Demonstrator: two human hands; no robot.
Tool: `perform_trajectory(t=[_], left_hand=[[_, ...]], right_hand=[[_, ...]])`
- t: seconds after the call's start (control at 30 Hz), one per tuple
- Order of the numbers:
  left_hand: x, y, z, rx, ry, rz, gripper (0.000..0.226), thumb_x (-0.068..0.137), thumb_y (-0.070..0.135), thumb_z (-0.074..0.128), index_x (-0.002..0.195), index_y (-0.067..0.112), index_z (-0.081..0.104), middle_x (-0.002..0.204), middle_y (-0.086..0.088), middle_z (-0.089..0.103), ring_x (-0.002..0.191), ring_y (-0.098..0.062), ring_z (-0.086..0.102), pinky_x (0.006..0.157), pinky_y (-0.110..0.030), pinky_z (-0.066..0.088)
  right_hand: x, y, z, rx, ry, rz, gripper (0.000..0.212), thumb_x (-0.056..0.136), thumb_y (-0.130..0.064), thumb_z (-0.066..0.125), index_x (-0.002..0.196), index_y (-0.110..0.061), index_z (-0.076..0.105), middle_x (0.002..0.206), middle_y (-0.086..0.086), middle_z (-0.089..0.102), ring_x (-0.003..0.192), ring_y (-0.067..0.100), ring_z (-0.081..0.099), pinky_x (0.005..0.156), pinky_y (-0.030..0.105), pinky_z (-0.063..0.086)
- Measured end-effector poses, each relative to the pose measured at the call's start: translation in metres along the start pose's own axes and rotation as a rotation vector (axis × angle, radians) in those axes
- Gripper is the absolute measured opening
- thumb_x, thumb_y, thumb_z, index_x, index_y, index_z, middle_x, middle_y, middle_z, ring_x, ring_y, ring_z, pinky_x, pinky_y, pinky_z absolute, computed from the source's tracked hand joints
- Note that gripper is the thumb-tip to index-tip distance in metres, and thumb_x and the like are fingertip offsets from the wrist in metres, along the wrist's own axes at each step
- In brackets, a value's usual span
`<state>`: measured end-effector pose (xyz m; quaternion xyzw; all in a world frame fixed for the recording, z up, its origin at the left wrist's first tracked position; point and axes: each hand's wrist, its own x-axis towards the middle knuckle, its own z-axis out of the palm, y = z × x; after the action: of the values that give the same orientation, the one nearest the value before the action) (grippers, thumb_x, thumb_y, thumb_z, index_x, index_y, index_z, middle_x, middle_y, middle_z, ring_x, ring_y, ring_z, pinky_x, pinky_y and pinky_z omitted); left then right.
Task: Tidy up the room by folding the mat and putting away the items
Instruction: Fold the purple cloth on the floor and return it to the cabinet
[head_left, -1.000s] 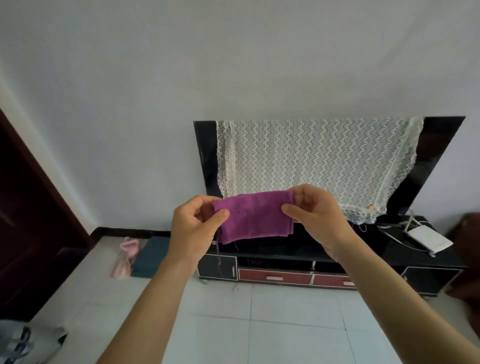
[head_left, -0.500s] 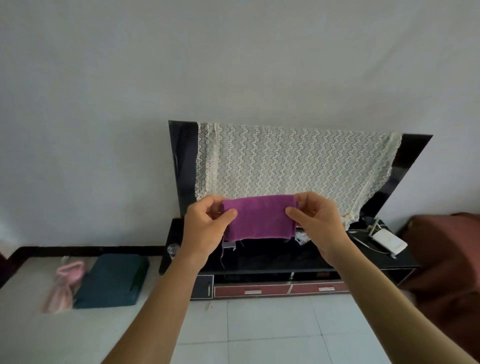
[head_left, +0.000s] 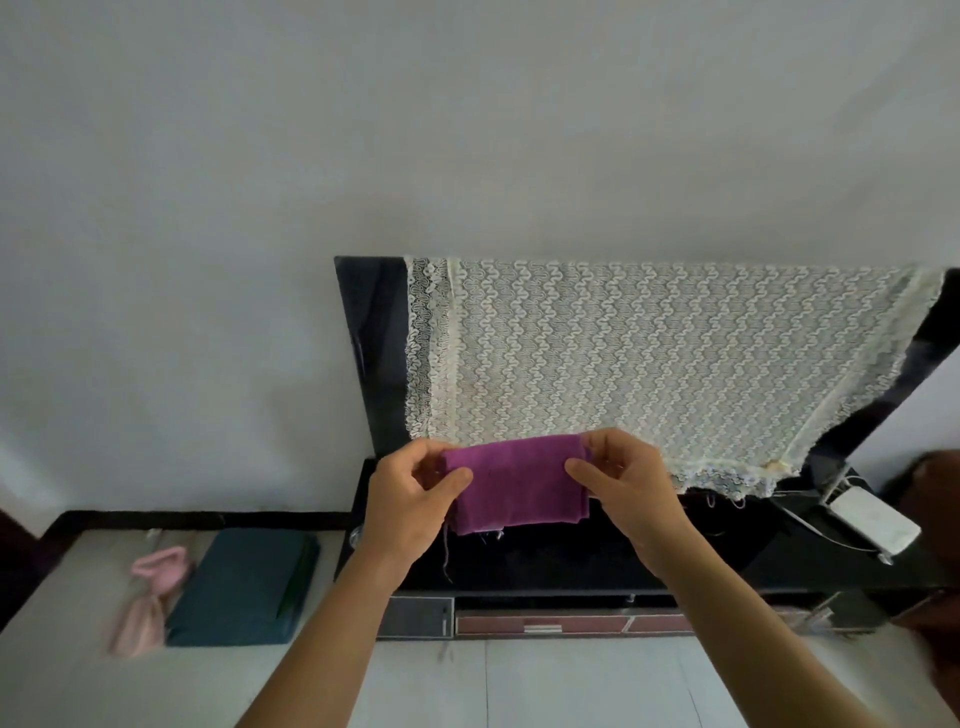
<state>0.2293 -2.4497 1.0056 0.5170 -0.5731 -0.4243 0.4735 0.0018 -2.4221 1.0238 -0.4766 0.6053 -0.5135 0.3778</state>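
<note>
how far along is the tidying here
Looks done: the dark green mat lies folded on the floor. In hand: left hand and right hand pinch a folded purple cloth at its ends. Left: putting it away, and the pink item beside the mat.

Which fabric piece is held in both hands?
The purple cloth; the lace cover drapes the television, the pink cloth and teal mat lie on the floor.

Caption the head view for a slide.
Folded purple cloth pinched between left hand and right hand, before a lace-draped TV.
</note>
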Motion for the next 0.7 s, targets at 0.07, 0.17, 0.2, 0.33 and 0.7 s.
perform_trajectory(t=[0.07,0.17,0.2,0.33,0.7], left_hand=[[0.027,-0.007,0.013,0.005,0.008,-0.036,0.016,0.084,0.007,0.078,0.092,0.019,0.073,0.084,-0.002,0.076,0.084,-0.02,0.073,0.079,-0.049,0.061],[0.066,-0.021,0.035,0.031,0.002,-0.074,0.015,0.084,0.008,0.078,0.092,0.019,0.073,0.085,-0.005,0.075,0.085,-0.023,0.072,0.079,-0.051,0.061],[0.079,-0.026,0.042,0.039,-0.004,-0.085,0.014,0.084,0.009,0.078,0.092,0.019,0.073,0.085,-0.006,0.075,0.086,-0.024,0.072,0.079,-0.051,0.061],[0.129,-0.055,0.059,0.086,-0.05,-0.1,0.013,0.084,0.012,0.078,0.092,0.02,0.072,0.087,-0.004,0.074,0.087,-0.023,0.072,0.076,-0.051,0.061],[0.195,-0.212,0.082,0.105,-0.118,-0.272,0.017,0.082,0.01,0.08,0.091,0.022,0.073,0.089,-0.004,0.075,0.088,-0.021,0.072,0.079,-0.042,0.062]], right_hand=[[0.032,0.013,0.0,0.016,-0.001,0.021,0.016,0.088,0.006,0.067,0.092,-0.009,0.069,0.076,0.002,0.072,0.073,0.017,0.069,0.072,0.037,0.061],[0.076,0.033,-0.001,0.052,0.006,0.059,0.018,0.089,0.006,0.066,0.094,-0.01,0.07,0.074,-0.003,0.073,0.072,0.012,0.07,0.067,0.027,0.059],[0.089,0.04,-0.001,0.062,0.009,0.075,0.018,0.089,0.006,0.066,0.095,-0.011,0.07,0.074,-0.004,0.073,0.071,0.011,0.07,0.067,0.026,0.059],[0.137,0.075,0.004,0.064,0.02,0.138,0.017,0.09,0.002,0.068,0.096,-0.013,0.07,0.08,-0.001,0.074,0.076,0.014,0.072,0.071,0.03,0.061],[0.204,0.213,0.057,-0.001,0.037,0.294,0.016,0.089,-0.002,0.071,0.099,-0.015,0.069,0.09,0.006,0.075,0.084,0.021,0.074,0.073,0.034,0.061]])
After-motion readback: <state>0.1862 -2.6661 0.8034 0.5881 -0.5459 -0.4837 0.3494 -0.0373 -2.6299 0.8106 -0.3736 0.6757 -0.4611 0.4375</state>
